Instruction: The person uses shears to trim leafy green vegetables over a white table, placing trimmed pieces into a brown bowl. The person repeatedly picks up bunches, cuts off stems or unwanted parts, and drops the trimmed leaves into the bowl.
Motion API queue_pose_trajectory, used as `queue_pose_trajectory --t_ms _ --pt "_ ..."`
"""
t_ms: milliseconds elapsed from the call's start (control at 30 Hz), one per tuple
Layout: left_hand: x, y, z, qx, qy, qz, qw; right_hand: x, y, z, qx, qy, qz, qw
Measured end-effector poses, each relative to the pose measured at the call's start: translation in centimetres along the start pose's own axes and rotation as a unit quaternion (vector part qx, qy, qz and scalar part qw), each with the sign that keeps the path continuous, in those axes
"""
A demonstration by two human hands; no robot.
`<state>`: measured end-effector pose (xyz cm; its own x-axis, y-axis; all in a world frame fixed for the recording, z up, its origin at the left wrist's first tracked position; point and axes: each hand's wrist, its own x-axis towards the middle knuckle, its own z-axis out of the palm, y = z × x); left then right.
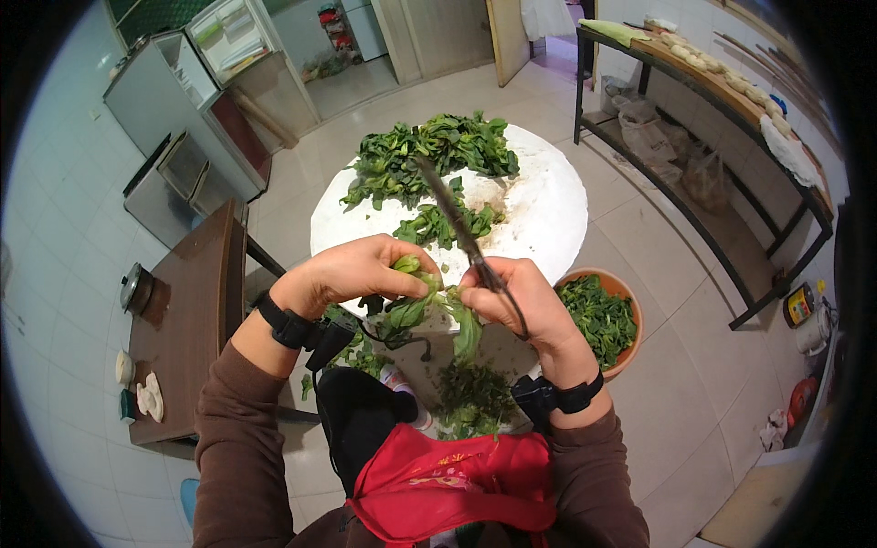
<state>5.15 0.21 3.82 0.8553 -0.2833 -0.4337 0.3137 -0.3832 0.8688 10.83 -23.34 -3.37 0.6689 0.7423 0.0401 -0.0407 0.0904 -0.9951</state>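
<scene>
My left hand (380, 270) grips a leafy green plant (408, 312) by its stem, its leaves hanging below the fingers. Close beside it, my right hand (517, 298) holds dark scissors (459, 222), with a handle loop around the hand and the blades pointing away over the table. The fingers of that hand also pinch a leaf (467, 332) near the stem. Beyond both hands, a small bunch of greens (442, 226) and a larger heap of greens (438, 147) lie on the round white table (548, 192), which has dirt on it.
A brown tub (638, 329) full of greens stands right of the table. Loose leaves (473, 401) litter the floor before me. A brown table (178, 308) with a lidded pot (137, 288) is at left. A metal-framed bench (685, 82) bearing pale dough-like pieces stands at right.
</scene>
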Motion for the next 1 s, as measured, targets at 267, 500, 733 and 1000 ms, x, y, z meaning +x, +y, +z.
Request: queue_pose_trajectory --t_ms 267,500,733,1000 --pt "0.1 -2.7 0.7 -0.124 0.059 0.068 0.988 -0.2 -1.1 -0.3 0.107 0.088 -0.012 0.990" --pt "0.7 -2.0 2.5 -0.145 0.081 0.109 0.980 0.0 -0.8 -0.7 0.089 0.083 -0.059 0.991" --pt "0.8 -0.8 3.7 -0.197 0.066 0.095 0.974 0.2 -0.2 -1.3 0.121 0.060 -0.146 0.980" --pt "1.3 -0.7 5.9 -0.217 0.093 0.091 0.967 0.1 0.2 -0.6 0.098 0.066 -0.162 0.980"
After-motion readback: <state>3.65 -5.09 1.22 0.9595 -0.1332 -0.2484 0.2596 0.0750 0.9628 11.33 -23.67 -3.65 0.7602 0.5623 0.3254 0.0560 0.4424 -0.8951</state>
